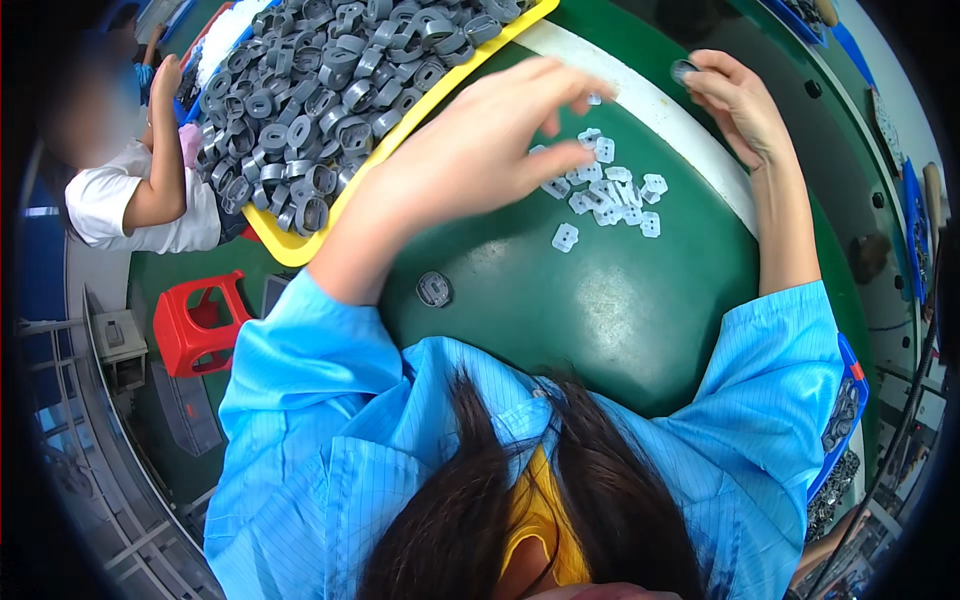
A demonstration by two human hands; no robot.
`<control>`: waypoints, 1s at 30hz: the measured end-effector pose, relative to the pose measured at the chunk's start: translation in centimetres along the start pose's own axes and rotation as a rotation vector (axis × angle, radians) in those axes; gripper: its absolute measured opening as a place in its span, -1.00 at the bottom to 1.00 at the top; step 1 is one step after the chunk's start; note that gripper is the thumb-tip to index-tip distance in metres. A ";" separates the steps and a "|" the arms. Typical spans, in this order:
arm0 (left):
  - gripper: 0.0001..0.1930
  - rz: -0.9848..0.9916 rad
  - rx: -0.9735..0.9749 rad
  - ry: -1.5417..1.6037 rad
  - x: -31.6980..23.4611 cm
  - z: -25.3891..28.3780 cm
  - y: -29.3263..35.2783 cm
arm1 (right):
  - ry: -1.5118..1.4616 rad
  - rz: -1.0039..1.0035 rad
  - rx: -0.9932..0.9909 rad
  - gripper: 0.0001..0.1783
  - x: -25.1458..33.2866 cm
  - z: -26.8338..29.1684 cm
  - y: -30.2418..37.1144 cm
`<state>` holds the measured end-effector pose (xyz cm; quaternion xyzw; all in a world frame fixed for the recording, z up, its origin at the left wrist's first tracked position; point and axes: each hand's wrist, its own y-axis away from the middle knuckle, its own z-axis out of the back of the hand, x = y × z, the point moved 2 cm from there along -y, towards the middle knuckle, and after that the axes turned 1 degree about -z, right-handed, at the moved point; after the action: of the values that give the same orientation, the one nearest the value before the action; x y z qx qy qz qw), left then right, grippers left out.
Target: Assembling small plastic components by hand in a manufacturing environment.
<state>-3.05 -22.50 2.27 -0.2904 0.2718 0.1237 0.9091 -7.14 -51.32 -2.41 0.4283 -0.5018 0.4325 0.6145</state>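
Note:
My left hand reaches over the green table with thumb and fingers apart, slightly blurred. A small clear plastic piece shows right by its fingertips; I cannot tell whether they touch. Just beyond the thumb lies a loose heap of similar translucent plastic pieces. At the upper right, my right hand pinches a dark grey round plastic part between thumb and fingers, above the pale strip. Another grey round part lies alone on the table, below my left wrist.
A yellow-rimmed tray heaped with grey ring-shaped parts stands at the upper left. Beyond it sits a person in a white top. A red stool is on the floor at left. A blue bin of dark parts is beside my right elbow.

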 end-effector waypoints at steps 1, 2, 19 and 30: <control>-0.46 0.052 0.167 0.047 -0.9 1.2 1.3 | 0.002 -0.006 -0.059 -0.66 -0.7 1.3 -0.4; -0.43 0.105 0.338 0.101 -1.3 2.0 2.9 | 0.004 -0.018 -0.122 -0.65 -1.5 2.3 -0.7; -0.65 0.550 -0.116 1.026 3.6 -2.4 0.4 | 0.775 0.512 -0.230 -0.74 1.9 -1.8 0.0; -0.60 0.498 -0.134 1.424 5.3 -3.4 -3.1 | 0.915 0.520 0.109 -0.77 2.7 -6.6 1.3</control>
<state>1.07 -26.63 -1.66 -0.2849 0.8427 0.1244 0.4396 -6.45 -44.32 -0.45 0.0883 -0.2487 0.7390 0.6199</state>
